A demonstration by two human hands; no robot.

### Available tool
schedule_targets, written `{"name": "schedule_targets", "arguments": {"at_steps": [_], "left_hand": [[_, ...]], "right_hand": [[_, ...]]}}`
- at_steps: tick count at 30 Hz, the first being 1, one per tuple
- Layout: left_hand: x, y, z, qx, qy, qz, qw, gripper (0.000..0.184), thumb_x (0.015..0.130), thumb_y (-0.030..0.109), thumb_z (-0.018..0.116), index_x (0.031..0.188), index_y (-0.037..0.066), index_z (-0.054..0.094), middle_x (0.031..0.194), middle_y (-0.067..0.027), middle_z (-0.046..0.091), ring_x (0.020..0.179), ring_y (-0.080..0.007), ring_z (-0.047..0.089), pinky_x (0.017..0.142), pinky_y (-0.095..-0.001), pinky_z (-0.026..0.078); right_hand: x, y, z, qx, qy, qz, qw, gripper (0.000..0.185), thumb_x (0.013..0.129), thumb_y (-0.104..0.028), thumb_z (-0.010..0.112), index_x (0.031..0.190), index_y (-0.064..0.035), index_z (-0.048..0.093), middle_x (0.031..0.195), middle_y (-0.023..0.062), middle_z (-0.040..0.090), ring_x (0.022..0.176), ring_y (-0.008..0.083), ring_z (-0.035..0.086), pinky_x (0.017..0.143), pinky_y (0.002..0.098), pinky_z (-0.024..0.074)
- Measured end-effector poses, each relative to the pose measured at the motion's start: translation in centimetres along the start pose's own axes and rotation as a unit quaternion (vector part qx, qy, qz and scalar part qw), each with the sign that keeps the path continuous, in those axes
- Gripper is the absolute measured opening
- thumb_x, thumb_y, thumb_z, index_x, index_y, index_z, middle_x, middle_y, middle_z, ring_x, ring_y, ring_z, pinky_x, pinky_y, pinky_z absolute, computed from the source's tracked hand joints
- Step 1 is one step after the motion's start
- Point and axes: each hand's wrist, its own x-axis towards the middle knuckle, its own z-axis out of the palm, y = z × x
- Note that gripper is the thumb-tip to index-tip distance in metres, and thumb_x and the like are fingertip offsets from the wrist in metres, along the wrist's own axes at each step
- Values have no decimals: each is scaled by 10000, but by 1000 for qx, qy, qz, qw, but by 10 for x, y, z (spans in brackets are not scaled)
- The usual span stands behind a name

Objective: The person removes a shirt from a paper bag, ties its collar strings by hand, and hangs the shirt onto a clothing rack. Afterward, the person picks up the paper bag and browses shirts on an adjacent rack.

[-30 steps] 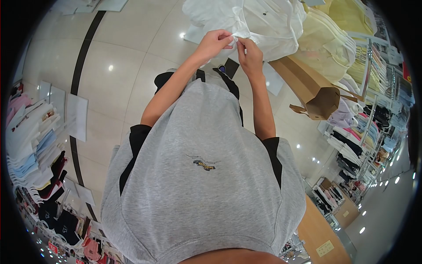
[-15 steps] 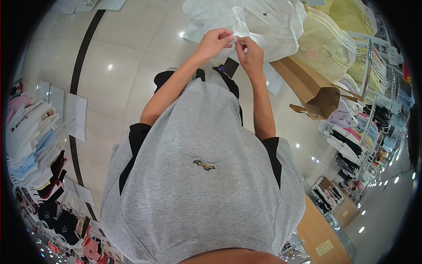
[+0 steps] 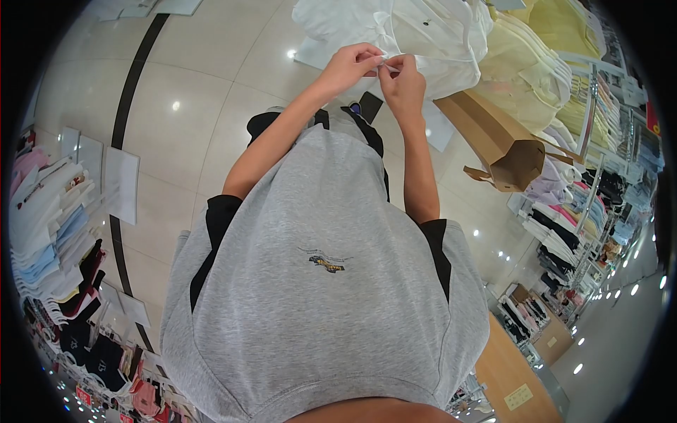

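A white garment (image 3: 448, 46) hangs at the top of the view, in front of me. Its thin cloth is gathered near my fingertips. My left hand (image 3: 352, 68) pinches a small bit of the white cloth at its lower edge. Right beside it, my right hand (image 3: 404, 83) is closed on the same spot with thumb and fingers pressed together. The fingertips of both hands nearly touch. Exactly which part of the garment sits between them is too small to make out.
Pale yellow garments (image 3: 529, 67) hang to the right of the white one. Below them is an open brown paper bag (image 3: 493, 141) with handles. Clothes racks (image 3: 53, 233) line the left side, and more hanging clothes (image 3: 557, 233) fill the right. Glossy tiles (image 3: 183, 106) cover the floor.
My right hand has turned and shifted slightly up, and my left fingertips have moved a little right. Both keep their pinch on the white cloth.
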Motion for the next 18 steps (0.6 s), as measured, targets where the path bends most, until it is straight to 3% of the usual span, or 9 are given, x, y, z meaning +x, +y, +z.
{"name": "schedule_targets", "arguments": {"at_steps": [2, 4, 8, 11, 14, 18], "left_hand": [[-1, 0, 2, 41, 4, 14, 999, 196, 950, 127, 598, 1087, -4, 650, 979, -88, 675, 865, -143, 661, 777, -283, 568], [-1, 2, 3, 175, 13, 81, 981, 197, 949, 122, 598, 1101, 6, 643, 996, -92, 671, 875, -164, 663, 783, -287, 557], [0, 0, 1, 388, 34, 193, 901, 177, 919, 107, 608, 1073, 37, 660, 984, -116, 665, 824, -235, 663, 724, -327, 534], [-2, -2, 5, 397, 58, 281, 872, 164, 904, 98, 612, 1051, 53, 669, 958, -127, 663, 780, -258, 650, 697, -345, 518], [-1, 0, 4, 361, 67, 275, 889, 146, 889, 124, 638, 1005, 41, 669, 908, -125, 668, 803, -308, 655, 709, -348, 533], [-1, -2, 5, 232, 55, 143, 961, 199, 926, 125, 633, 1070, -12, 626, 915, -104, 681, 760, -176, 669, 710, -293, 537]], "right_hand": [[2, -2, -2, 0, -8, 30, 1000, 295, 813, -188, 692, 987, -14, 529, 743, 152, 688, 635, 304, 664, 599, 401, 505], [5, 1, -2, 27, -6, 30, 999, 341, 811, -192, 693, 1030, -15, 501, 767, 166, 696, 645, 307, 670, 602, 395, 507], [7, -9, -9, 30, -31, 49, 998, 370, 815, -189, 684, 1070, -15, 480, 811, 185, 706, 657, 315, 675, 609, 393, 510], [8, -7, -8, 33, -35, 63, 997, 366, 817, -184, 681, 1069, -9, 481, 803, 188, 703, 653, 321, 673, 616, 391, 511], [8, -5, -6, 46, -30, 56, 997, 347, 827, -169, 667, 1073, -5, 485, 813, 190, 702, 676, 314, 680, 632, 385, 516], [8, 9, 2, 59, 9, 19, 998, 274, 866, -106, 659, 1051, 12, 495, 840, 162, 705, 674, 205, 678, 621, 307, 509]]}}
